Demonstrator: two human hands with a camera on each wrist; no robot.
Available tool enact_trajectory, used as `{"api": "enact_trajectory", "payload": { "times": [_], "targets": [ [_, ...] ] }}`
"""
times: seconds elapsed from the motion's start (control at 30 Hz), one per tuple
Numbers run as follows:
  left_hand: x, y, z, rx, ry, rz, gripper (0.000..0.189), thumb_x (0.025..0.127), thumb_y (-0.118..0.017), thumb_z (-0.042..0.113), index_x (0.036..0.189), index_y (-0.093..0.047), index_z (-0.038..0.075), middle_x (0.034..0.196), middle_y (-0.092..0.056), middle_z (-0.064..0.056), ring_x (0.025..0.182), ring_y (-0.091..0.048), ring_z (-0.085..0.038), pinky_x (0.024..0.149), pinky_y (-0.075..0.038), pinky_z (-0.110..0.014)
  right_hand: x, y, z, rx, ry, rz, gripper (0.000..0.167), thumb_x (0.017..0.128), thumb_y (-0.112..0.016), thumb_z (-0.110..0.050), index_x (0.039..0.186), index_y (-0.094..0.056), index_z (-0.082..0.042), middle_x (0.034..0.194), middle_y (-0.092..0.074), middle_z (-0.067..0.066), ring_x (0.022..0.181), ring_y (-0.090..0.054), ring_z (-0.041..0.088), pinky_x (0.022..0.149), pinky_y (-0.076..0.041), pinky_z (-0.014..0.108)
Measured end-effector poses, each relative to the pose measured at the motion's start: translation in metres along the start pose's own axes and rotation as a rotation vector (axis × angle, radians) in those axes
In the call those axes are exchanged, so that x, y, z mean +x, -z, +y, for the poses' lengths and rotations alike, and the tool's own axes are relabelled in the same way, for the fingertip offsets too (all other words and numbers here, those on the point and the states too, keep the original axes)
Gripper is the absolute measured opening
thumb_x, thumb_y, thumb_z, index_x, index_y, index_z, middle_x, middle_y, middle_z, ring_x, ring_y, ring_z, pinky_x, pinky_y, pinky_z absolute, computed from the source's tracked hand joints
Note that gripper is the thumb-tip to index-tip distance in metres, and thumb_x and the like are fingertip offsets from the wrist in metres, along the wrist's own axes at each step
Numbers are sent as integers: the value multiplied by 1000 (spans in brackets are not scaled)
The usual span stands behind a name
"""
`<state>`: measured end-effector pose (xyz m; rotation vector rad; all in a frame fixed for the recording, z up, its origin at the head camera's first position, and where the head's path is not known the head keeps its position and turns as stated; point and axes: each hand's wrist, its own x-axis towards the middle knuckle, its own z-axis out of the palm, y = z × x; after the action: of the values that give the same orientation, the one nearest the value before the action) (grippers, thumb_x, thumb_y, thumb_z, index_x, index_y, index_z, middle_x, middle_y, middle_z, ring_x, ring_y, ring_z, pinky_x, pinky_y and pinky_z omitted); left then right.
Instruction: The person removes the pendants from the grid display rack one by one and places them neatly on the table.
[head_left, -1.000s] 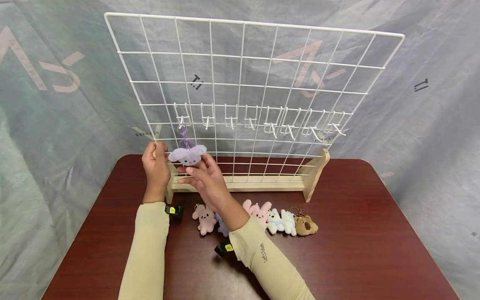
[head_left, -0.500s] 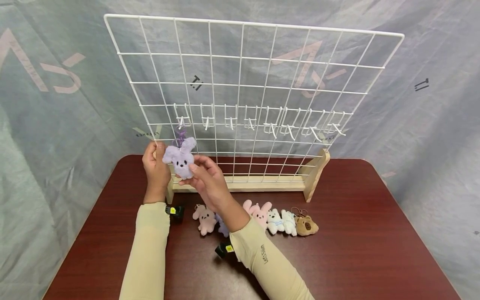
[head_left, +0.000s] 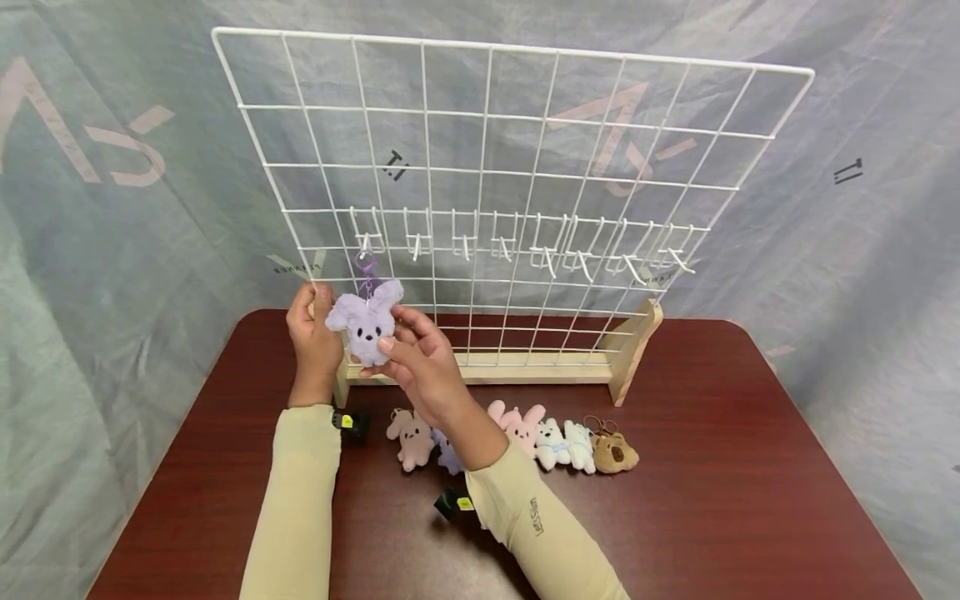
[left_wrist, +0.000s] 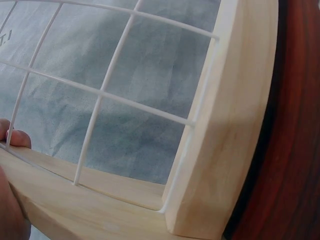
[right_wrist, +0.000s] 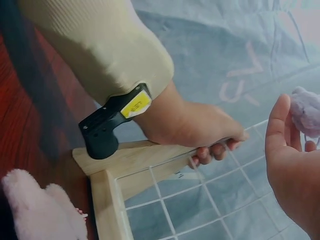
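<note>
A lilac plush bunny keychain (head_left: 363, 321) hangs face-forward below the leftmost hook (head_left: 365, 242) of a white wire grid (head_left: 491, 171), its purple clasp up at that hook. My right hand (head_left: 429, 367) pinches the bunny's lower body, thumb on its front and fingers behind. In the right wrist view the bunny (right_wrist: 306, 112) shows only partly at the edge. My left hand (head_left: 312, 337) grips the left wooden upright of the grid's stand. Its fingertips (left_wrist: 19, 138) curl round the wood in the left wrist view.
Several more hooks (head_left: 502, 248) run along the grid to the right. A row of plush keychains lies on the dark red table (head_left: 720, 500): a pale pink one (head_left: 413, 440), a lilac one partly behind my right arm, a pink bunny (head_left: 521, 431), white bears (head_left: 552, 446) and a brown one (head_left: 617, 454).
The bunny has tipped from head-foreshortened to face-forward and sits lower. My right thumb has come onto its front. The left hand keeps its grip on the stand.
</note>
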<state>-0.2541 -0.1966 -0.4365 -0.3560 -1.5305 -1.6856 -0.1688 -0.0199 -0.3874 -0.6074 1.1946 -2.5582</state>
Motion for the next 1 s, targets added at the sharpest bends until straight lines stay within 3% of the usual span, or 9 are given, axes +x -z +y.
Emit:
{"api": "enact_trajectory", "payload": {
  "times": [0.23,0.47,0.63,0.8,0.87,1.0],
  "targets": [
    [0,-8,24,16,-3,21,35,108,-47,4,84,-45,-22,77,-52,15,73,-48,0,69,-35,-18,-4,-3,-9,-20,9,-26,50,96,-53,0,145,-46,-2,117,-64,1,93,-73,15,76,-63,29],
    [-1,-8,24,57,-9,25,33,107,-47,3,85,-48,-21,81,-54,11,73,-47,-8,71,-38,-20,-9,-5,-16,-47,37,-68,69,96,-51,2,162,-30,2,125,-58,2,94,-74,17,75,-63,31],
    [-1,-7,24,55,-9,28,31,107,-47,3,84,-49,-18,81,-53,6,73,-48,1,70,-38,-18,-12,-8,-21,-49,64,-85,62,96,-52,0,155,-34,7,120,-60,3,92,-75,18,75,-63,32],
    [-2,-8,24,57,-6,27,28,106,-47,3,80,-53,-4,80,-52,-1,74,-49,-4,72,-40,-18,-14,-10,-25,-50,106,-97,50,96,-52,1,143,-40,11,115,-61,4,90,-76,18,73,-63,32],
    [-2,-7,23,57,-5,26,28,106,-47,3,80,-53,-4,80,-53,-3,75,-50,-8,73,-41,-19,-15,-10,-26,-57,135,-110,50,96,-53,2,141,-38,17,115,-62,4,90,-76,18,73,-63,31],
    [-2,-7,22,56,-5,26,30,107,-47,4,83,-49,-15,81,-54,-9,77,-51,-17,76,-42,-23,-17,-12,-29,-75,193,-135,50,96,-56,3,138,-36,23,113,-64,2,91,-76,16,73,-63,30]
  ]
}}
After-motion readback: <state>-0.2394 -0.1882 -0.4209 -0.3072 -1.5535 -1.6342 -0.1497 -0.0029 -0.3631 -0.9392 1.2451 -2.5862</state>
